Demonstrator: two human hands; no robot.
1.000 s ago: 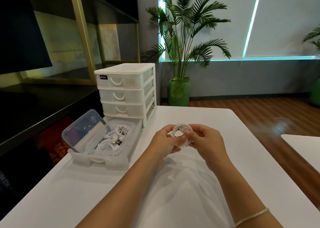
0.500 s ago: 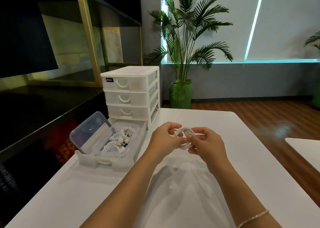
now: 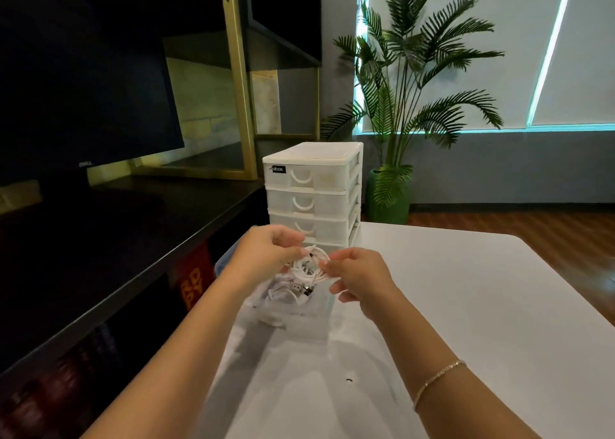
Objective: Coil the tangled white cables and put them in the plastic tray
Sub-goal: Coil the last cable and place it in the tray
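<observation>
White plastic makes up most of the work area in the head view. A white table (image 3: pixel 466 305) carries a white drawer unit (image 3: pixel 312 192) at its far left corner, with three drawers closed. The plastic tray (image 3: pixel 299 318) stands on the table directly in front of the unit, on its near side, and contains loose white cables (image 3: pixel 283 293) with connector plugs showing.

The coiled cable (image 3: pixel 311 267) is held in the air above the tray, between both hands. The left hand (image 3: pixel 266 255) grips the left side of the coil with curled fingers. The right hand (image 3: pixel 359 278) pinches the right side of the coil between thumb and forefinger; its remaining fingers are loosely curled below. A thin bracelet (image 3: pixel 436 380) sits on the right forearm.

A small dark speck (image 3: pixel 349 379) lies on the table, near side. A dark shelf (image 3: pixel 116 239) runs along the left of the table. A potted palm (image 3: pixel 399 105) stands on the floor at the far end, against the wall.
</observation>
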